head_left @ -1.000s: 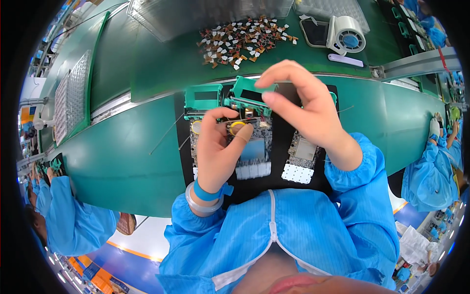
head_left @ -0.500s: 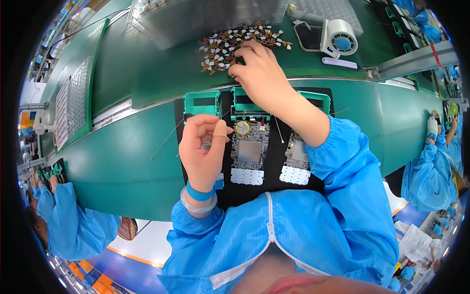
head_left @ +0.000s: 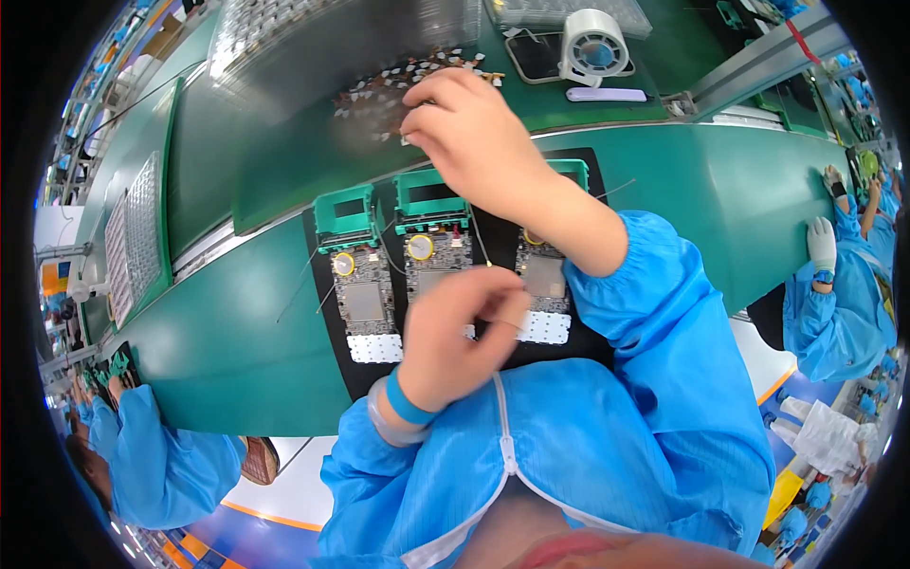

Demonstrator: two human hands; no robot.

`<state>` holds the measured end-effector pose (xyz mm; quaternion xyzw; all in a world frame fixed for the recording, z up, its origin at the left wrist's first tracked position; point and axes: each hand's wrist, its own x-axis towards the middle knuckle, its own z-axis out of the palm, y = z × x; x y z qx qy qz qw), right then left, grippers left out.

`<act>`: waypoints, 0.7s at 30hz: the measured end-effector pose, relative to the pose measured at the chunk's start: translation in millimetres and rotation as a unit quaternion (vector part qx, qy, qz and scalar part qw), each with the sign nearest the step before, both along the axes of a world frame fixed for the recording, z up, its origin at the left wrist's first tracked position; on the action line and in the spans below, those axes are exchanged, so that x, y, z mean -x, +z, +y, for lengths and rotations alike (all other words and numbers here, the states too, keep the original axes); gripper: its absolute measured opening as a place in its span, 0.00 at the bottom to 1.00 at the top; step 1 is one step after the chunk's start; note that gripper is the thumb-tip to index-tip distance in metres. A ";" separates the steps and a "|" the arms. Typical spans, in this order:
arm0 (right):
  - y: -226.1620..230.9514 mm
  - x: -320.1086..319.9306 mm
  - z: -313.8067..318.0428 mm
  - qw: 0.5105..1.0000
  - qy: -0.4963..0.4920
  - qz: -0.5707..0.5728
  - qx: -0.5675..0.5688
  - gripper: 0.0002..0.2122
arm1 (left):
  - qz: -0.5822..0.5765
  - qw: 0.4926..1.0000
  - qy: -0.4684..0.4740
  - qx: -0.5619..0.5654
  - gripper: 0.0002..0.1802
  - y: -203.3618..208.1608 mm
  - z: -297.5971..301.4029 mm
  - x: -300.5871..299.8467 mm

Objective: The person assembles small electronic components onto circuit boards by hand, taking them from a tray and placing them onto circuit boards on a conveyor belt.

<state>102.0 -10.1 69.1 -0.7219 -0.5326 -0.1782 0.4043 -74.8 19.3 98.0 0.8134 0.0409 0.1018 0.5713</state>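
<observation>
My right hand reaches over the pile of small brown flex pieces with white tabs. Its fingers are bent together, and one white-tabbed piece shows at the thumb tip. Three circuit boards stand in a row: a left board, a middle board and a right board, each with a green plastic frame at its far end. Close to me, my left hand hovers over the middle board's near part, hiding it. Its fingers curl toward the thumb, blurred; whatever they may hold is hidden.
The boards lie on a black mat, thin wires sticking out beside them. Beyond are a clear plastic tray, a white tape roll in a dispenser, a phone-like device and a lilac tool. Co-workers sit left and right.
My left hand has moved right and nearer to me, uncovering the left board. My right hand stays at the pile, its fingertips now at the near edge. The whole view has shifted.
</observation>
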 end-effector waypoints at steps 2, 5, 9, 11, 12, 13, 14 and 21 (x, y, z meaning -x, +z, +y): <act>8.1 -2.5 -22.7 0.999 0.016 0.048 -0.017 0.04 | -0.008 0.995 -0.042 -0.089 0.08 -7.1 -16.6 -8.6; 7.4 -4.5 -58.9 0.993 0.034 0.107 -0.048 0.05 | 0.076 0.953 0.020 -0.291 0.18 -28.5 -28.3 -23.7; -4.3 7.7 -90.7 0.974 0.032 0.222 -0.045 0.06 | 0.084 0.955 0.082 -0.272 0.31 -47.9 -41.0 -35.6; -4.0 8.7 -96.9 0.962 0.032 0.266 -0.054 0.06 | 0.111 0.956 0.081 -0.259 0.33 -46.4 -37.5 -43.8; -2.6 7.2 -98.2 0.962 0.030 0.268 -0.053 0.06 | 0.180 0.967 0.049 -0.172 0.32 -36.9 -35.3 -49.0; 0.4 5.3 -99.3 0.960 0.043 0.271 -0.056 0.07 | 0.248 0.965 0.017 -0.084 0.32 -32.2 -34.6 -52.3; 4.1 4.3 -98.9 0.958 0.058 0.275 -0.059 0.07 | 0.184 0.982 0.022 -0.030 0.25 -43.0 -36.8 -48.4; 32.2 -16.6 -109.9 0.956 0.112 0.265 -0.056 0.06 | 0.089 0.923 0.037 0.373 0.19 -51.6 -25.7 -42.4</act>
